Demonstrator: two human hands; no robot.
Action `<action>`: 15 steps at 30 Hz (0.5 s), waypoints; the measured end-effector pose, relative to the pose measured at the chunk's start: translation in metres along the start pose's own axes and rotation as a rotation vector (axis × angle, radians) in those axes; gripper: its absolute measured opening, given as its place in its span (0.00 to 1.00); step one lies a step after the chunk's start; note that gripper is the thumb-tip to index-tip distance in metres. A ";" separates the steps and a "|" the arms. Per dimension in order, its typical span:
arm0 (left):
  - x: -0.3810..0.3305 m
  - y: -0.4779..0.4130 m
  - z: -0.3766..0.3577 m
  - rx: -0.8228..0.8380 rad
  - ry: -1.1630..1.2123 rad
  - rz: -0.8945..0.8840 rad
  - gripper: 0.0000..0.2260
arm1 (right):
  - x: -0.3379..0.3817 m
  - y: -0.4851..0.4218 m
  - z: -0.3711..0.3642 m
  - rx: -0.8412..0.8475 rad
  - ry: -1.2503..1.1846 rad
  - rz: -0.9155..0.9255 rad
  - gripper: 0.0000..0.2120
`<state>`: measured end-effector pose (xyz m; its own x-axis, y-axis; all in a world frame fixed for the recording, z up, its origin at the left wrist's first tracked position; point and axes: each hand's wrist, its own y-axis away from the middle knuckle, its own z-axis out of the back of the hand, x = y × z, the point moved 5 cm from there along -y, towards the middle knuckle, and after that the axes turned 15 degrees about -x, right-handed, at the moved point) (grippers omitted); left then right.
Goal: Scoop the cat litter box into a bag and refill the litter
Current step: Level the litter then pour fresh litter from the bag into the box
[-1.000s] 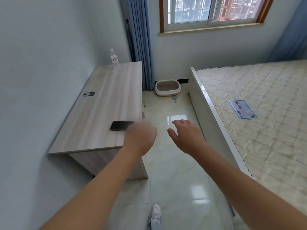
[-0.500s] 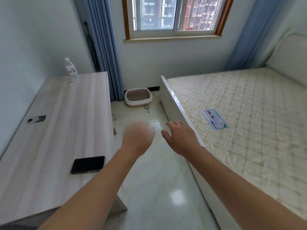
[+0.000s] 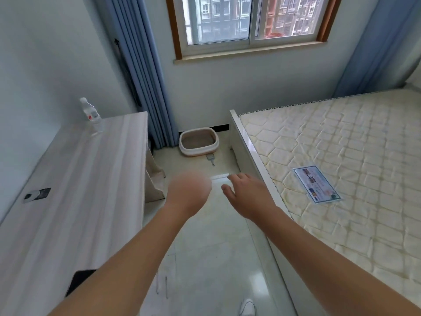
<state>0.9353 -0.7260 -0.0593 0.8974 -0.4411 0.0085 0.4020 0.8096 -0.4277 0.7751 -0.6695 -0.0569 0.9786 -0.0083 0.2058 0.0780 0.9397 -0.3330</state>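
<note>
A white-rimmed cat litter box (image 3: 198, 142) with brownish litter sits on the floor under the window, far ahead of me. A small grey scoop (image 3: 211, 159) lies on the tiles just in front of it. My left hand (image 3: 187, 195) is stretched forward in the air, blurred, holding nothing. My right hand (image 3: 247, 195) reaches forward beside it with relaxed fingers, also holding nothing. Both hands are well short of the box. No bag or litter supply is in view.
A wooden desk (image 3: 68, 201) runs along the left with a water bottle (image 3: 91, 116) and a black phone (image 3: 78, 281). A bed with a bare mattress (image 3: 341, 167) fills the right. A tiled floor aisle (image 3: 209, 258) leads ahead. Blue curtains (image 3: 145, 71) hang by the window.
The view has advanced along the aisle toward the litter box, which looks larger and closer. The phone has slid to the lower left of the frame. Both hands stay stretched forward, holding nothing.
</note>
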 end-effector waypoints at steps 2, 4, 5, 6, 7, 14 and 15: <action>0.003 -0.016 -0.007 -0.006 -0.040 0.007 0.27 | -0.008 -0.025 -0.007 0.014 -0.003 0.040 0.22; 0.007 -0.030 -0.012 -0.021 -0.055 0.033 0.25 | -0.013 -0.050 -0.013 0.031 -0.008 0.062 0.21; 0.011 -0.036 -0.015 -0.027 -0.061 0.042 0.24 | -0.015 -0.062 -0.017 0.039 -0.009 0.070 0.21; 0.014 -0.042 -0.020 -0.027 -0.067 0.045 0.23 | -0.017 -0.072 -0.021 0.044 -0.014 0.079 0.21; 0.017 -0.048 -0.025 -0.025 -0.074 0.045 0.22 | -0.018 -0.082 -0.026 0.049 -0.019 0.088 0.21; 0.047 -0.112 -0.081 -0.008 -0.004 0.078 0.22 | -0.027 -0.162 -0.077 0.097 0.013 0.122 0.21; 0.054 -0.124 -0.090 -0.013 0.016 0.087 0.22 | -0.028 -0.175 -0.083 0.094 0.014 0.122 0.21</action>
<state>0.9173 -0.8850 -0.0868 0.9260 -0.3751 -0.0435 0.3199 0.8404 -0.4374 0.7500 -0.8622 -0.0812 0.9823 0.1040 0.1557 -0.0595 0.9619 -0.2667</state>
